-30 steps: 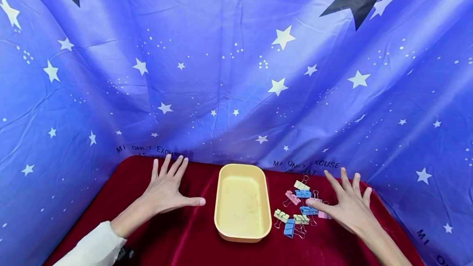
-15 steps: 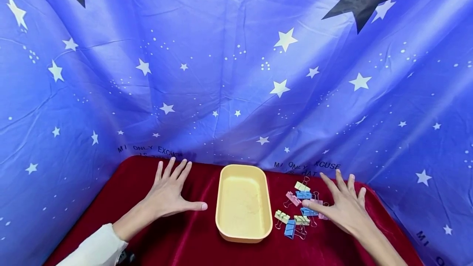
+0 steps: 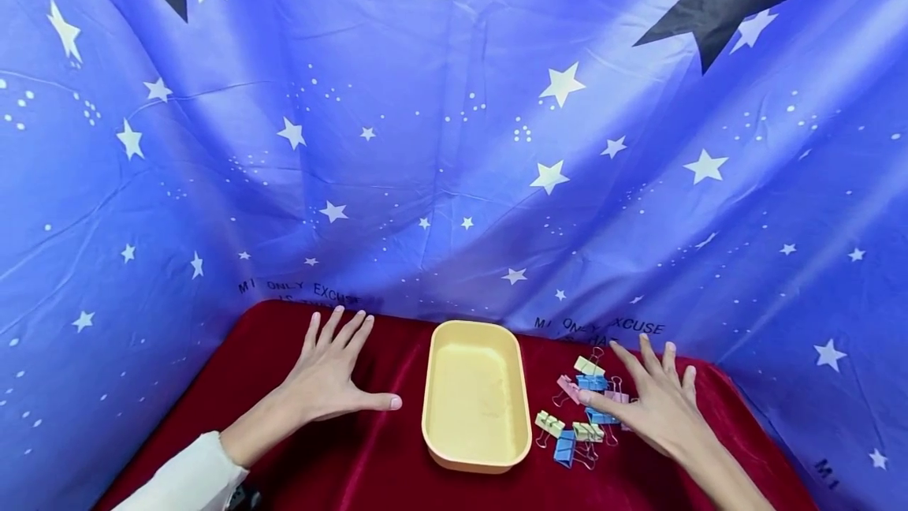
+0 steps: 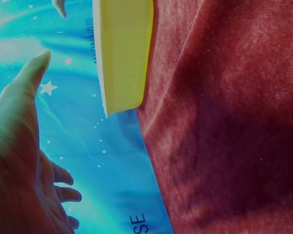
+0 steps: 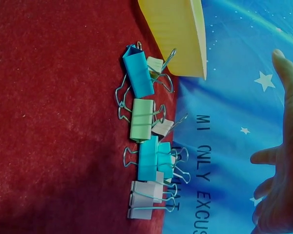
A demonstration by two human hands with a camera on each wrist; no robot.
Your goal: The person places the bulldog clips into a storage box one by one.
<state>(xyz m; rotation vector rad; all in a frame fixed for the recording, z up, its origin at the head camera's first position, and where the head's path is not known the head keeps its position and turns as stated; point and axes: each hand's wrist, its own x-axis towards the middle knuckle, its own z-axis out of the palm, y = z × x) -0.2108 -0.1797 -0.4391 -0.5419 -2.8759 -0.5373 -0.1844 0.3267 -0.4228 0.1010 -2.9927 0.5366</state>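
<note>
Several binder clips in yellow, blue and pink lie in a loose cluster on the red cloth; a blue clip point(image 3: 564, 448) is nearest in the head view, and a green-looking clip point(image 5: 142, 120) sits mid-row in the right wrist view. To their left stands a yellow tray point(image 3: 477, 460) with nothing in it. My left hand point(image 3: 322, 385) is spread over the cloth left of the tray, thumb toward it, holding nothing. My right hand point(image 3: 660, 408) hovers spread above the right side of the cluster, its thumb overlapping the clips in the head view and covering part of them.
Red velvet cloth point(image 3: 383, 448) covers the table. A blue star-printed curtain point(image 3: 440, 140) rises right behind its far edge and along both sides. A small dark object point(image 3: 244, 497) shows beneath the left sleeve point(image 3: 191, 475).
The head view has shifted slightly, moving the scene right and down. My right hand has drifted a little left over the clips. The tray and clips stay in place on the cloth.
</note>
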